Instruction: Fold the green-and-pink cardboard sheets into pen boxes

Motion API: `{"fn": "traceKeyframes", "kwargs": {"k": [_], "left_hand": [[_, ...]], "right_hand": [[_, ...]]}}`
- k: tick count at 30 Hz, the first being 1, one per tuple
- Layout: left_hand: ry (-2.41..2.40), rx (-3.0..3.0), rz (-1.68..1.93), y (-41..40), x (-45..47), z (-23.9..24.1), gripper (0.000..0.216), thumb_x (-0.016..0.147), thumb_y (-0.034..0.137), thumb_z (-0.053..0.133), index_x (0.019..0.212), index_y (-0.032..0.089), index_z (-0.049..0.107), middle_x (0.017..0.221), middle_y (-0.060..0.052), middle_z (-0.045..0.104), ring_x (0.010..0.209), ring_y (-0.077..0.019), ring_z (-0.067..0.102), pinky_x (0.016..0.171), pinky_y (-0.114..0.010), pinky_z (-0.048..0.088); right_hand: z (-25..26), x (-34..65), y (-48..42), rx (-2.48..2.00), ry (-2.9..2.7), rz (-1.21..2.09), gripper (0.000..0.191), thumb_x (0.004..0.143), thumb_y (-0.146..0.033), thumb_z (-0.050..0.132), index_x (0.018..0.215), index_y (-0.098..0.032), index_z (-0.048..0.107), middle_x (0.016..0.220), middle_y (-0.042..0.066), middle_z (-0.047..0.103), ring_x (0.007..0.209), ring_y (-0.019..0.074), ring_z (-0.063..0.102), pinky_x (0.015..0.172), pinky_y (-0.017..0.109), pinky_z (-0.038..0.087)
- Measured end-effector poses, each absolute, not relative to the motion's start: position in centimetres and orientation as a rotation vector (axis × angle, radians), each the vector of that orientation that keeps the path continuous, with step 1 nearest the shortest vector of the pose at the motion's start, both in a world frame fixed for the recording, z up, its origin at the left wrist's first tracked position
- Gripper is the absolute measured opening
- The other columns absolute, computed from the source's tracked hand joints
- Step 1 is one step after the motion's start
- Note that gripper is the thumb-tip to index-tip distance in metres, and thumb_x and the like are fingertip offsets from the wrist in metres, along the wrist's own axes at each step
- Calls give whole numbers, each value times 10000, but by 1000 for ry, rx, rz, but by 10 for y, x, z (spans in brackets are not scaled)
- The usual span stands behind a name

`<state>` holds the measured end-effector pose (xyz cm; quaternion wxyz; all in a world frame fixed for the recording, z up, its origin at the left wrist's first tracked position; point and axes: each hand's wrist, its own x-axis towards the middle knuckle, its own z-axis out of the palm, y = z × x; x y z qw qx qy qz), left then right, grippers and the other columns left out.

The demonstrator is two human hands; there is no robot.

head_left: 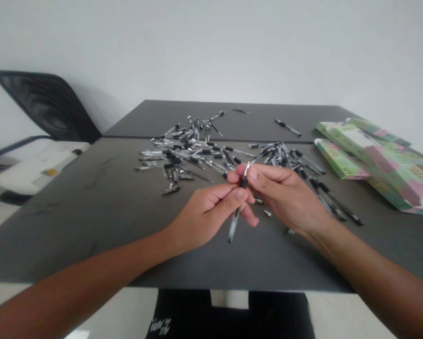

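Observation:
Between both hands, above the near part of the table, is a pen [234, 227] with a clear barrel, a black grip and a silver tip pointing up and away from me. My left hand [214, 207] is closed around the pen at its grip, thumb on top. The fingers of my right hand [285, 190] pinch the pen at its silver tip end. Behind my hands lies a loose heap of pens and pen parts [183, 153], and a second heap [280, 153] is partly hidden by my right hand. A small silver pen tip [267, 213] lies below my right hand.
Several green and pink cardboard boxes [341, 160] are stacked on the right of the dark table [108, 212]. A single pen [288, 127] lies toward the back, with another thin piece [241, 111] beyond it. A black mesh chair [45, 106] stands at the left, by the white wall.

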<state>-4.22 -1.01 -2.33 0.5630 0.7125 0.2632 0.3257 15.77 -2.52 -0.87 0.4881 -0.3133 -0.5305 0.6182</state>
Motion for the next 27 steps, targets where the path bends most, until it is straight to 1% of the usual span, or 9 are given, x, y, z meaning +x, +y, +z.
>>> {"fn": "traceKeyframes", "kwargs": {"k": [7,12,13,15,17,19,21,24,27], "left_hand": [[606,1694,751,-9,-44,-21,431,1145,533,509,1087,192,764,909,-20,864,890,-178,805,884,-305,559],[594,1734,757,-9,-45,-20,450,1149,522,499,993,208,781,947,-30,860,1096,-210,802,917,-300,569],[591,1741,761,-9,-45,-20,453,1151,513,498,965,207,775,940,-29,854,1081,-206,807,911,-297,570],[597,1726,785,-9,-44,-23,429,1153,503,500,974,203,749,884,-9,824,948,-180,826,872,-288,572],[609,1665,831,-9,-42,-26,386,1151,510,501,1040,204,708,803,29,759,805,-152,821,804,-275,570],[619,1585,882,-9,-40,-29,361,1151,523,492,1116,210,669,757,60,686,720,-135,803,745,-263,569],[624,1518,932,-9,-38,-32,355,1145,535,496,1175,214,643,740,79,625,644,-114,764,686,-246,562],[632,1401,991,-6,-35,-36,361,1117,552,545,1241,216,597,723,102,551,523,-83,656,561,-215,517],[661,1263,1036,1,-33,-38,334,1080,529,592,1197,216,569,690,118,494,434,-63,512,431,-177,398]], "right_hand": [[-7,159,-26,-761,-1307,1498,247,1039,-454,738,1117,-248,848,758,-32,685,564,115,657,519,265,556],[-8,159,-27,-764,-1347,1462,253,1043,-456,735,1111,-244,855,778,-24,710,595,114,681,539,257,558],[-8,159,-27,-778,-1347,1448,244,1031,-455,750,1111,-252,860,809,-16,737,613,116,685,554,262,571],[-8,160,-26,-781,-1339,1404,229,971,-444,826,1126,-279,866,889,-6,793,666,127,711,618,285,617],[-6,166,-22,-795,-1342,1311,327,907,-436,894,1213,-330,849,998,-1,839,813,164,774,772,333,668],[1,177,-17,-861,-1349,1099,453,901,-459,896,1336,-387,794,1141,3,852,1039,213,799,960,398,659],[10,195,-9,-967,-1333,752,470,947,-502,840,1399,-407,753,1239,12,841,1187,244,773,1075,444,614],[21,235,10,-1131,-1274,194,418,964,-543,799,1326,-335,797,1190,57,855,1123,273,791,1038,462,616],[24,281,37,-1453,-1347,-90,424,965,-560,762,1237,-243,833,1081,89,870,958,279,812,890,437,638]]}}
